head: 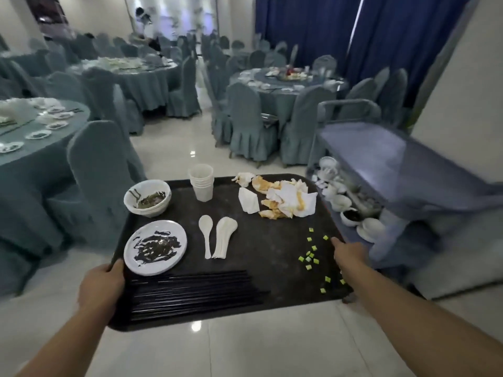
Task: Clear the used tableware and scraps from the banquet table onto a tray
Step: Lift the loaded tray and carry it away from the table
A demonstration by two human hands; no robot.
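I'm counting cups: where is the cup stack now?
In the head view, the cup stack stands upright near the far edge of the tray, between the bowl on its left and the soiled napkins on its right.

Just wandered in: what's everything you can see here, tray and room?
tray: one, black, held over the floor
bowls: one stack, white, tray's far left
plate: one, white smeared dark, tray's near left
cups: one stack, white, tray's far middle
spoons: one single plus a nested stack, white, tray's middle
chopsticks: many, black, tray's near edge
napkins: one heap, white stained orange, tray's far right
cubes: about a dozen, green, tray's right
cart: one, grey, right of tray
dishes: many, white, cart's lower shelf
tables: at least three, blue-grey, behind
chairs: many, blue-grey, around tables
left hand: one, grips tray's left edge
right hand: one, grips tray's right edge
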